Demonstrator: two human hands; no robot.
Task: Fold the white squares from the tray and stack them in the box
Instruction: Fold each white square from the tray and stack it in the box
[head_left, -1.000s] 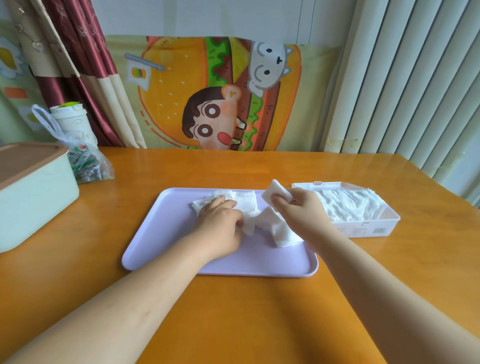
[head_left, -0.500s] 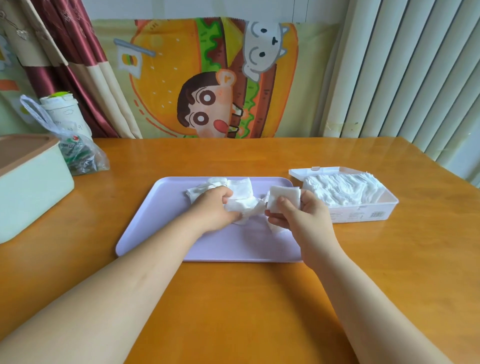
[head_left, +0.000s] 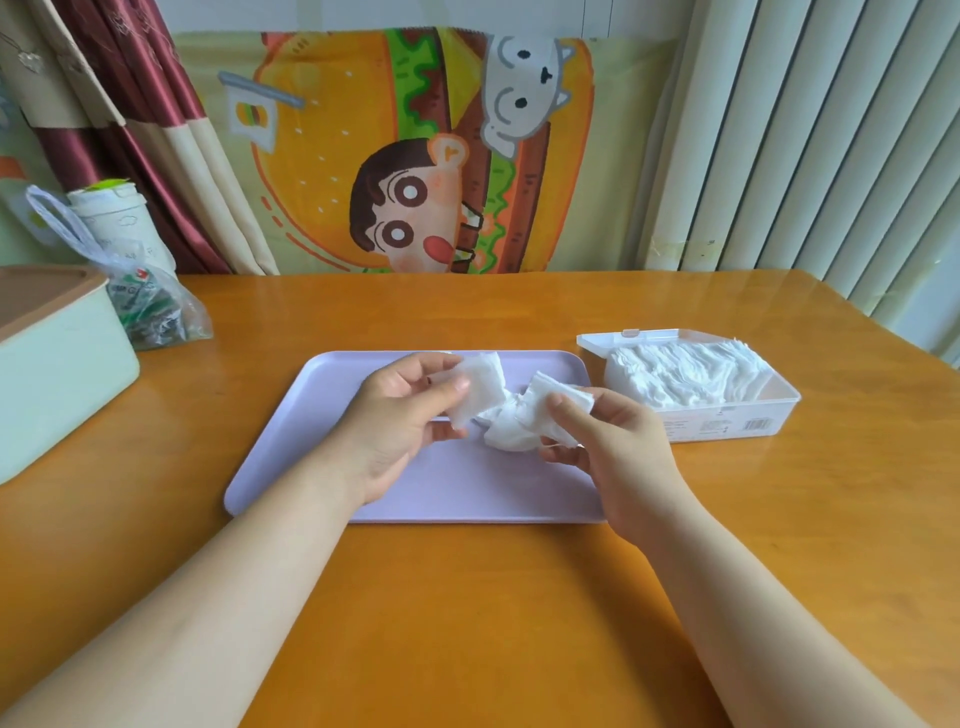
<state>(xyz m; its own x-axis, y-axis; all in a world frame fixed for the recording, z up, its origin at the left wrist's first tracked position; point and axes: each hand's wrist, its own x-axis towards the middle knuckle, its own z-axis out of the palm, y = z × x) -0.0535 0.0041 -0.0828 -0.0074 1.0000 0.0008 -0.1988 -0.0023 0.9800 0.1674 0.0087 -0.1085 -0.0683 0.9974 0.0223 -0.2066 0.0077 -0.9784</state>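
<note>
**Two white squares (head_left: 478, 389) pinched above the tray (head_left: 291, 441)**

Head view: both forearms reach in from the bottom edge over the wooden table (head_left: 467, 623). The left hand (head_left: 400, 421) hangs above the lilac tray, with thumb and fingers closed on the left-hand square (head_left: 480, 387), which stands nearly upright. Just beside it, the right hand (head_left: 613, 452) pinches the right-hand square (head_left: 553, 408) between its thumb and curled fingers.

A crumpled white bunch (head_left: 506, 434) sags between the two hands. It cannot be told whether this bunch belongs to one of the squares or is a separate piece, nor whether it touches the tray.

The box (head_left: 727, 423) is white and open. It sits on the table just right of the tray, and a row of folded pieces (head_left: 685, 374) fills most of it.

At the left edge stands a mint-green container (head_left: 57, 374) with a brown lid. Behind it are a clear plastic bag (head_left: 156, 312) and a white cup (head_left: 119, 223). A cartoon burger cloth (head_left: 415, 156) hangs on the back wall, with a red curtain (head_left: 130, 104) to its left and vertical blinds (head_left: 805, 130) to its right.
</note>
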